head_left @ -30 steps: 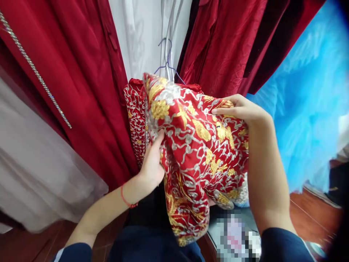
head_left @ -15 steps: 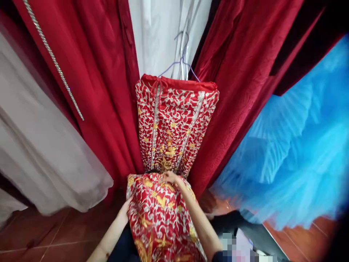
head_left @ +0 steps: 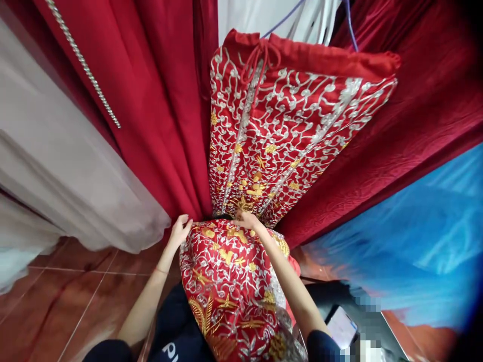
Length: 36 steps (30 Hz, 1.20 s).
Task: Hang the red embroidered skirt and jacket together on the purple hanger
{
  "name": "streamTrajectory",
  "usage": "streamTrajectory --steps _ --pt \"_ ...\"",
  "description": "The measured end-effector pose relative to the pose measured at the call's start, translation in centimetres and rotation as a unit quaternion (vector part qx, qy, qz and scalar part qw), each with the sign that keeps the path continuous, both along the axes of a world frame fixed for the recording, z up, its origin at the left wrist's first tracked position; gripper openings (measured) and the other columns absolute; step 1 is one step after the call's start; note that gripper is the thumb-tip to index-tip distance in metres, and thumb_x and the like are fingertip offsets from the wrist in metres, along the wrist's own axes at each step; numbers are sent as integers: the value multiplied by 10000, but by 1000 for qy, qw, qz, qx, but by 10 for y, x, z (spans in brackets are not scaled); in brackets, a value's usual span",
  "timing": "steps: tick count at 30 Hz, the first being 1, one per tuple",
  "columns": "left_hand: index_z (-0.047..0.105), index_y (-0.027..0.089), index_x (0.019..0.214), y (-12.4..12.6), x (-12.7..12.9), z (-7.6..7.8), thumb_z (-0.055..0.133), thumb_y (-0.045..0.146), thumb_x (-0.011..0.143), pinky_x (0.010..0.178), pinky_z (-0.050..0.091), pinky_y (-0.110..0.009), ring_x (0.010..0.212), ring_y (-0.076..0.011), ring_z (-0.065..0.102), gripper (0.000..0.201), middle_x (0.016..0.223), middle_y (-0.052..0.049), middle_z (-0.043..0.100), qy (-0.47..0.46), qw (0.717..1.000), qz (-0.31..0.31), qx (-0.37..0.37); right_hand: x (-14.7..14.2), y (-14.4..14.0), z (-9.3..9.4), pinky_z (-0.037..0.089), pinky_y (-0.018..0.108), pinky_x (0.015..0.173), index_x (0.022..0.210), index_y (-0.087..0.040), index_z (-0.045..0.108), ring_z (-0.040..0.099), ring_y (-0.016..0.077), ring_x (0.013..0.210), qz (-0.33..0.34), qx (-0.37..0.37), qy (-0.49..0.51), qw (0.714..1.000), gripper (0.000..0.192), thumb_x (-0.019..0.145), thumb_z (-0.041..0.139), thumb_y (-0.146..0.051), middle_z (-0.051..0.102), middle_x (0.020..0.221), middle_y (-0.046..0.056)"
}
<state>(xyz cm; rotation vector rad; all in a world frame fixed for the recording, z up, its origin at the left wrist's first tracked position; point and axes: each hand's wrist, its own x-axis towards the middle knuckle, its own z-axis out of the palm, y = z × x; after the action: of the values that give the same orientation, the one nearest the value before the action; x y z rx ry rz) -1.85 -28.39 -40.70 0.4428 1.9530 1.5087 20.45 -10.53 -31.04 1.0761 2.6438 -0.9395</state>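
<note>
Got the embroidered skirt (head_left: 271,146) hanging on a wire hanger (head_left: 349,25), waistband far and up, hem running down toward me, so its long axis goes far-to-near. It's stiff red satin packed with raised silver scrollwork and gold motifs, flaring wider at the top of view. My left hand (head_left: 180,230) grips the folded lower edge on the left, fingers curled over it; my right hand (head_left: 247,220) pinches the fold at center. Smooth red gowns (head_left: 158,100) flank it, pale tulle (head_left: 68,191) left, blue tulle (head_left: 415,241) right.
</note>
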Motion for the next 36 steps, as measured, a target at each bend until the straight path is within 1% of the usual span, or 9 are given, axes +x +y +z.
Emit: streamTrajectory --steps 3,6,11,15,19,23,25,30,36 --pt "689 203 968 55 -9 48 722 178 797 1044 478 -280 1099 -190 675 175 1089 -73 731 58 992 -84 80 -20 32 17 486 305 829 1026 -147 661 618 167 890 -16 66 65 996 238 992 504 -323 694 993 88" --pt "701 200 969 115 -14 118 709 202 821 917 521 -244 973 -164 688 149 1030 -69 734 180 951 -149 200 -48 63 64 465 295 805 1069 -156 633 605 148 878 -40 166 178 969 272 1005 413 -302 687 1016 83" --pt "625 185 1058 201 -13 235 623 251 901 682 507 -179 900 -129 666 171 1116 -88 696 356 867 -118 329 -88 96 159 447 293 712 1136 -187 588 618 164 809 -144 344 353 858 322 1002 419 -426 691 902 71" --pt "593 183 1104 240 -9 293 648 291 911 656 490 -178 837 -117 650 228 1056 -84 688 410 826 -100 375 -98 103 207 468 330 728 1282 -176 481 636 210 831 -227 408 398 790 463 1004 375 -531 692 962 116" --pt "594 183 1052 255 -7 330 627 355 937 724 506 -203 830 -119 650 209 983 -68 684 417 801 -73 422 -99 104 229 472 335 723 1285 -136 460 648 223 821 -245 431 377 782 445 1008 378 -474 693 999 148" --pt "608 189 979 258 1 357 552 408 977 738 504 -215 845 -127 656 226 942 -59 695 400 801 -71 439 -102 101 234 437 295 686 1224 -145 521 652 195 778 -192 465 331 799 314 1008 334 -276 707 952 127" --pt "621 183 923 257 5 366 612 414 941 724 495 -220 809 -128 649 232 887 -44 696 406 803 -94 426 -103 98 233 412 276 654 1179 -151 552 643 176 738 -175 475 326 798 312 1019 314 -275 711 923 117" --pt "592 176 774 259 2 375 664 343 908 633 447 -236 631 -107 568 226 713 -4 619 422 790 -151 419 -88 97 246 368 263 613 1053 -169 605 599 146 661 -181 493 368 768 426 1059 237 -383 687 816 84" --pt "342 231 668 261 -5 372 465 525 996 429 283 -232 435 -77 279 458 567 58 296 282 828 -247 418 -49 117 275 371 304 663 1034 -182 624 586 172 699 -231 492 385 746 394 1041 276 -366 648 791 76"
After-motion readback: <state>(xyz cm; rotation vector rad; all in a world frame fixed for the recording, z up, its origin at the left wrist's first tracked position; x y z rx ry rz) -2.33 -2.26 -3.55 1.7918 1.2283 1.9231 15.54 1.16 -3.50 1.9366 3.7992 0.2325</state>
